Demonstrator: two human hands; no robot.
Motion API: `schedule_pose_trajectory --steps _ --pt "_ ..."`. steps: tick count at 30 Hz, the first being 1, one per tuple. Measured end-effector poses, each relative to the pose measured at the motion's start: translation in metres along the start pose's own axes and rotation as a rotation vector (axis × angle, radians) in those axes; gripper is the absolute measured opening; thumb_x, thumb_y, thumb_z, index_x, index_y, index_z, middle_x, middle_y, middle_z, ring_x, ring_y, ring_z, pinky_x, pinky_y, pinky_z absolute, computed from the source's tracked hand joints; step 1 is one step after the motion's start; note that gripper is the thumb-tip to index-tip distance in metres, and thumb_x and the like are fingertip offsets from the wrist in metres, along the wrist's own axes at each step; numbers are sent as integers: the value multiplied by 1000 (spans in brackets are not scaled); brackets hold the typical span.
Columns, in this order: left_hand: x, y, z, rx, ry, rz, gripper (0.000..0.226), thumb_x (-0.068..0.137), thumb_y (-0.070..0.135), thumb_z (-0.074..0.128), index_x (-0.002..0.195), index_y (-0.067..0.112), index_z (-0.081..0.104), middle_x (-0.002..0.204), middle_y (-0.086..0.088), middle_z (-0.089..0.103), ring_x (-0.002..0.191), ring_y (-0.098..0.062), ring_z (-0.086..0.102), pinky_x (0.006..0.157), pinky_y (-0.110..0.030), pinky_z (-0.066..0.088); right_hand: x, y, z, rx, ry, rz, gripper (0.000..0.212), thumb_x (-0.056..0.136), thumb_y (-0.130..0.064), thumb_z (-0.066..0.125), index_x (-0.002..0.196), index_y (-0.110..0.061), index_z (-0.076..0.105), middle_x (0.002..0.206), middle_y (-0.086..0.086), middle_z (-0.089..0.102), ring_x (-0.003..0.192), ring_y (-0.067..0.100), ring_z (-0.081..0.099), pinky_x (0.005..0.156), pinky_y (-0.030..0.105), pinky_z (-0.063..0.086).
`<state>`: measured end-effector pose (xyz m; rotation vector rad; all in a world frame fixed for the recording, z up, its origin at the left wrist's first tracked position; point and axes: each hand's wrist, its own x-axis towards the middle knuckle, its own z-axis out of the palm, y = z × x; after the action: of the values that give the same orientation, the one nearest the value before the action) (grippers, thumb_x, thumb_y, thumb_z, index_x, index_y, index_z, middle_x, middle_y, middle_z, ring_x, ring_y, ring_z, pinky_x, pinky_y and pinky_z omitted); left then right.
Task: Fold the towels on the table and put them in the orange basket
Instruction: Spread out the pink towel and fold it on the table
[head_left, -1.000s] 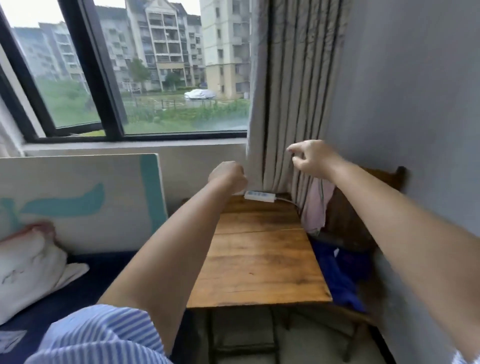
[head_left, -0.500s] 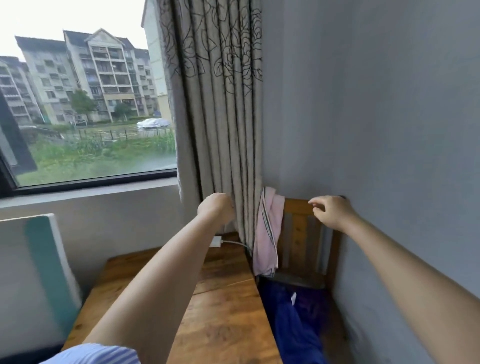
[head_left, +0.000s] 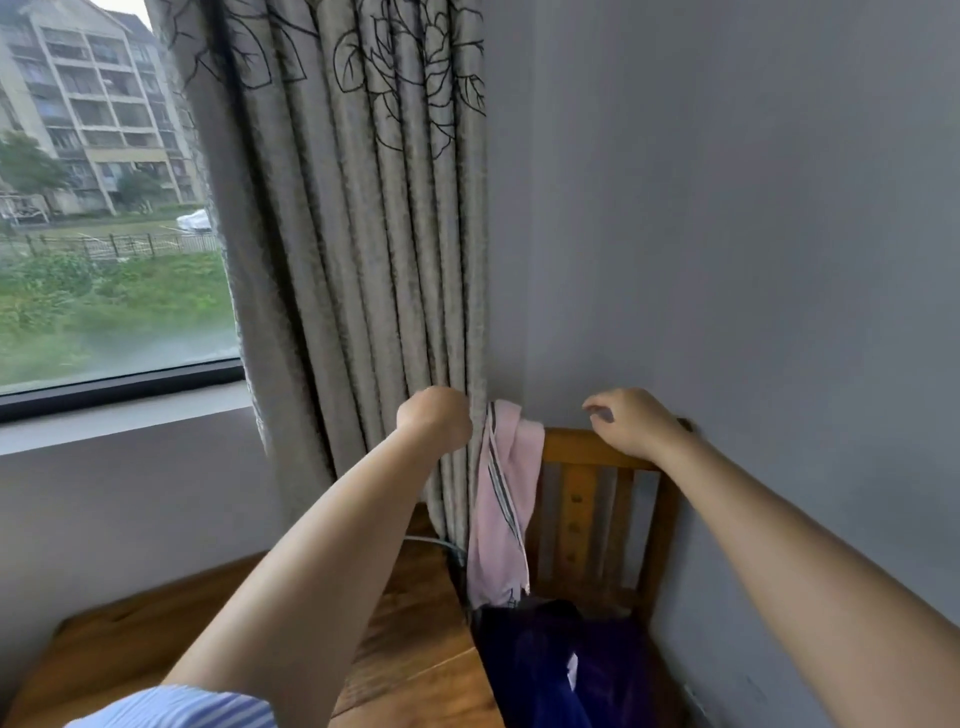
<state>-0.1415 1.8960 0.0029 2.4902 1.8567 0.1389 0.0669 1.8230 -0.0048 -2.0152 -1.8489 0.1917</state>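
Observation:
A pink towel with dark stripes (head_left: 500, 519) hangs over the left end of a wooden chair's back (head_left: 576, 449), beside the curtain. My left hand (head_left: 435, 420) is a closed fist just left of the towel's top edge, against the curtain; no cloth shows in it. My right hand (head_left: 629, 422) hovers over the chair's top rail to the right of the towel, fingers loosely curled and holding nothing. A dark blue cloth (head_left: 535, 670) lies bunched on the chair seat. The orange basket is out of view.
The wooden table (head_left: 410, 654) sits under my left arm, with a thin cable (head_left: 434, 543) at its far edge. A patterned curtain (head_left: 363, 260) hangs by the window. A grey wall (head_left: 753, 260) closes off the right side behind the chair.
The view has swung right and up, from the table to the chair corner. My right hand went from the curtain to above the chair rail. My left fist stayed beside the towel.

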Motion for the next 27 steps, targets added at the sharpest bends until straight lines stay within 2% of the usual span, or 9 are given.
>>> schedule_pose_trajectory --steps 3,7,12,13,15,17,20,23,27 --pt "29 0 24 -20 -44 12 23 88 10 38 94 10 60 105 -8 62 95 -27 59 64 -28 43 29 10 19 3 -50 19 34 95 -14 41 127 -9 52 135 10 51 122 25 48 100 30 38" --pt "66 1 57 -46 -123 -9 27 90 11 36 102 6 59 108 -10 60 98 -27 58 66 -29 43 75 26 45 15 -120 17 34 95 -16 41 127 -10 51 132 10 53 117 25 51 94 27 40" --pt "108 7 96 -128 -212 -115 23 94 20 37 82 9 54 78 -2 49 86 -22 55 56 -25 38 130 49 82 39 -181 -43 30 94 -18 42 119 -9 58 125 12 59 110 25 55 89 30 44" --pt "115 10 102 -146 -215 -136 24 95 22 37 88 8 56 82 -4 51 90 -23 57 59 -26 39 140 55 90 45 -195 -46 29 94 -19 42 114 -9 61 121 12 61 105 25 57 85 29 45" --pt "128 15 112 -184 -214 -174 30 96 27 37 104 6 56 103 -10 57 102 -26 56 71 -30 43 157 66 105 42 -237 -50 29 94 -21 43 114 -10 62 120 10 62 104 24 57 79 27 44" --pt "140 23 122 -199 -212 -209 36 97 32 36 115 5 52 120 -12 55 110 -28 53 81 -34 45 173 80 122 88 -290 -60 33 92 -21 49 123 -12 56 128 9 57 113 24 54 88 28 44" --pt "152 31 140 -209 -208 -279 39 97 35 37 120 6 50 124 -12 55 113 -28 53 84 -34 45 186 93 146 163 -357 -61 44 89 -20 55 131 -12 47 134 11 51 120 24 49 100 30 39" --pt "162 36 156 -232 -166 -319 37 96 36 38 112 7 55 116 -11 61 107 -27 57 79 -32 46 197 100 167 202 -315 -96 47 86 -18 59 132 -14 47 129 13 51 118 27 50 95 28 39" --pt "170 41 168 -321 -85 -399 33 95 34 42 99 6 59 105 -13 65 98 -29 60 68 -29 41 199 110 190 171 -135 -164 40 87 -20 58 127 -16 53 113 11 55 100 26 55 77 23 37"
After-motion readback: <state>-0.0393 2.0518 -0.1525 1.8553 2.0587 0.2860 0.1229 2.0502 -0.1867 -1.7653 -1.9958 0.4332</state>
